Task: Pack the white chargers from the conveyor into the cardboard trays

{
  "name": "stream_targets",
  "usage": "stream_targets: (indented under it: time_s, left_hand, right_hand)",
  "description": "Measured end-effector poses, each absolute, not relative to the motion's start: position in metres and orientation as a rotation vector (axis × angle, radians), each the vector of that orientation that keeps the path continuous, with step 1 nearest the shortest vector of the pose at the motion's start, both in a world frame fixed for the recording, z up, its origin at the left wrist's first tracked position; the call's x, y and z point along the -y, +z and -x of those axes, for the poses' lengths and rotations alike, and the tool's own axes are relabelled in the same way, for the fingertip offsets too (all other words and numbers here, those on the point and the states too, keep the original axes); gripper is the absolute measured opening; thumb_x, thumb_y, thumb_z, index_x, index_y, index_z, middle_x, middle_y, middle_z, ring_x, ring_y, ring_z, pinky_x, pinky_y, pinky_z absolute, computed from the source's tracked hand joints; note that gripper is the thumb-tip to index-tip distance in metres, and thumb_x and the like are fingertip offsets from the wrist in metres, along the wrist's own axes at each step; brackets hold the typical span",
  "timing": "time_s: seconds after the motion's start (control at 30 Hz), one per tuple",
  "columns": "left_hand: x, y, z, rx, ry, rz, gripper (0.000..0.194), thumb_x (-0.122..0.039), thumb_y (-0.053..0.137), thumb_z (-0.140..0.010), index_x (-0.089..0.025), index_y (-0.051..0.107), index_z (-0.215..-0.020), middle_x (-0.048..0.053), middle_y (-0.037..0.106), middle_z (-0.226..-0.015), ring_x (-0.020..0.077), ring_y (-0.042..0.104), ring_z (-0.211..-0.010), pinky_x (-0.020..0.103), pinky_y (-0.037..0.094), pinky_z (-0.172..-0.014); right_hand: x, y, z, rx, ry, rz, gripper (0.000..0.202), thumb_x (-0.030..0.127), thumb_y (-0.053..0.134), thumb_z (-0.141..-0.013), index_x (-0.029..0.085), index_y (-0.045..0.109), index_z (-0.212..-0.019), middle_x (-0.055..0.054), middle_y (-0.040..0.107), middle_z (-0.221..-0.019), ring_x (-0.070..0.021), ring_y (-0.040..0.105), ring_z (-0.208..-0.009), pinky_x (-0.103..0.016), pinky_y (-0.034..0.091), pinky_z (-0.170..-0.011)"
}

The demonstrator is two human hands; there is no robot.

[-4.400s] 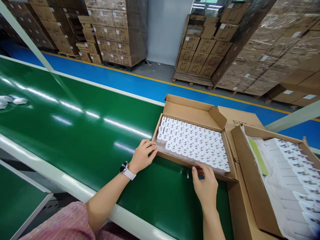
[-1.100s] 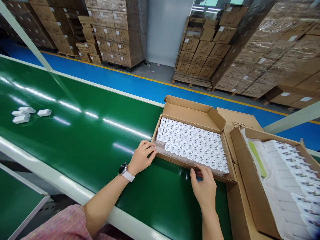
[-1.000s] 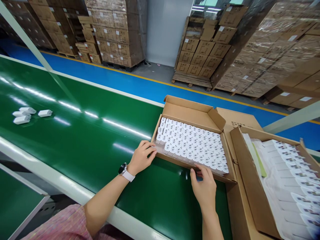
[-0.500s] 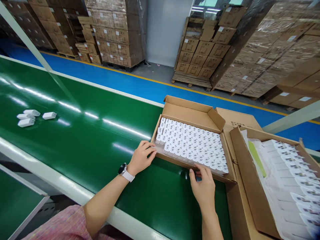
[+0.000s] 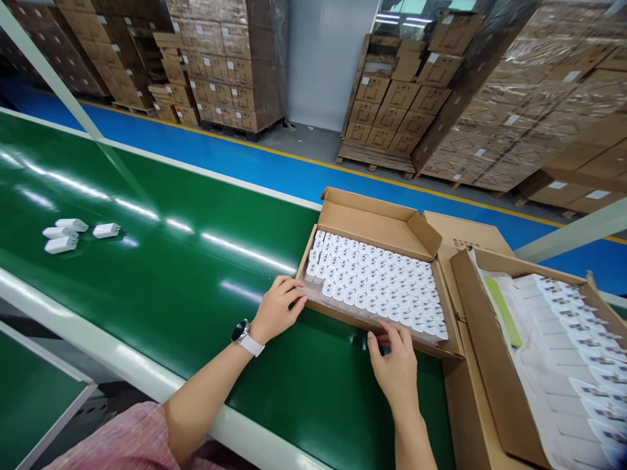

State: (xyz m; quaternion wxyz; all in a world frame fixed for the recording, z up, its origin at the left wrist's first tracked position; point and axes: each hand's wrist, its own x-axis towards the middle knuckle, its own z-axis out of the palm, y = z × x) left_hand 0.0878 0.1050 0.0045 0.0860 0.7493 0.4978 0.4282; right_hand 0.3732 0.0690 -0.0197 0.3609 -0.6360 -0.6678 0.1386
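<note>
Obliquely, right of the frame's centre, the open carton (image 5: 343,315) lay with its long axis sloping down toward the lower right, its flap raised along the far side. My left hand (image 5: 279,308), loosely curved, thumb apart from the fingers, touched its near-left corner; my right hand (image 5: 396,365), similarly half-open, met its near wall with the fingertips. White blocks (image 5: 360,285) stood upright inside in rows, dark-marked ends up. A second carton (image 5: 494,372), lower right, held white pieces; four loose blocks (image 5: 61,245) lay mid-left on the green belt (image 5: 186,313).
</note>
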Motion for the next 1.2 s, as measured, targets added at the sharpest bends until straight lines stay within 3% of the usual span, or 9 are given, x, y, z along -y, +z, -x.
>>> stream_targets:
  time_s: [1.2]
  left_hand:
    - [-0.1056, 0.0023, -0.0865, -1.474, 1.266, -2.256, 0.016, -0.019, 0.058, -0.099, -0.024, 0.074, -0.097, 0.009, 0.072, -0.109, 0.0273, 0.062, -0.110, 0.045, 0.063, -0.086]
  right_hand:
    - [-0.0675, -0.0211, -0.3727, 1.725, 0.373, 1.621, 0.046, 0.060, 0.044, -0.103, 0.024, 0.061, -0.127, -0.012, 0.059, -0.114, -0.0221, 0.065, -0.082, -0.042, 0.058, -0.074]
